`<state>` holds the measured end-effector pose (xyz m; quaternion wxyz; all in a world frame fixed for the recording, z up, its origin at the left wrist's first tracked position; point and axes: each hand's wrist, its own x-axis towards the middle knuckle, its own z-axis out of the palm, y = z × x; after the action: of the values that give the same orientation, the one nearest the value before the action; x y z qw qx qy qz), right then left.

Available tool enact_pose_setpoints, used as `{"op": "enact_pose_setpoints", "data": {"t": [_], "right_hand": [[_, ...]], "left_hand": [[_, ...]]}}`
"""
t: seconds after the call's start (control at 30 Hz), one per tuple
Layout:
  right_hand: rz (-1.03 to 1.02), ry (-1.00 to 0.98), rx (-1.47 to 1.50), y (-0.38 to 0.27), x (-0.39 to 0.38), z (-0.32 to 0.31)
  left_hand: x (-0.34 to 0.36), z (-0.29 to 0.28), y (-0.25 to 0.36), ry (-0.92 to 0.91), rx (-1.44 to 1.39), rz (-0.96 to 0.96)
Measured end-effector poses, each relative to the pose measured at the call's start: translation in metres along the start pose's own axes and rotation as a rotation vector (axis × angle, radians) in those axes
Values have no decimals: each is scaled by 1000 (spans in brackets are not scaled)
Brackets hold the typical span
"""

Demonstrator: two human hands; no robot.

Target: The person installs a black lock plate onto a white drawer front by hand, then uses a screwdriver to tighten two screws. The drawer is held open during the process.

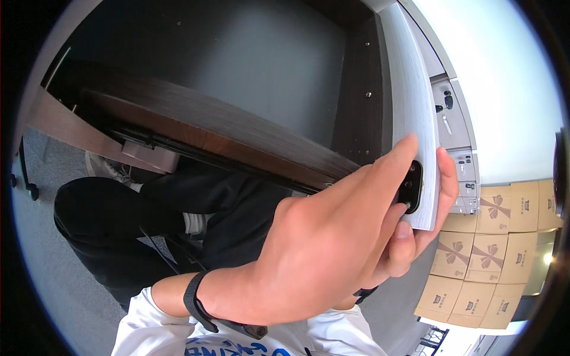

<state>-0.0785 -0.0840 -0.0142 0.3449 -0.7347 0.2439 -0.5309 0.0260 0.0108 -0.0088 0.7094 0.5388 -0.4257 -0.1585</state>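
Note:
A dark, wood-grained drawer (267,59) stands pulled out in front of me, its pale grey front panel (409,89) on the right. On that panel, near its near end, sits a small black oblong fitting (411,185) with rounded ends and small round details. My left hand (320,237), a black band on its wrist, reaches across from lower left. Its fingers close around the fitting, one along the upper side and another at the lower end. Mostly hidden behind it, my right hand (445,184) wraps round the panel's near end, fingers on the outer face.
Cabinet fronts with keys in locks (445,107) line the right side. Beyond them are stacked brown cardboard boxes (475,255). My legs in black trousers (119,231) are beside the drawer, above a grey floor (53,237). A metal runner (196,154) follows the drawer's lower side.

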Motion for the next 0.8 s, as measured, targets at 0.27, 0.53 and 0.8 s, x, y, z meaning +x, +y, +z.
{"op": "enact_pose_setpoints", "data": {"t": [0.27,0.53,0.8], "right_hand": [[-26,60,-5,0,-1,7],[-38,47,-24,-3,-3,7],[-54,63,-1,0,-3,10]], "left_hand": [[-1,1,-3,6,-6,9],[0,2,-4,27,-27,52],[2,-5,-3,-38,-33,41]]}}
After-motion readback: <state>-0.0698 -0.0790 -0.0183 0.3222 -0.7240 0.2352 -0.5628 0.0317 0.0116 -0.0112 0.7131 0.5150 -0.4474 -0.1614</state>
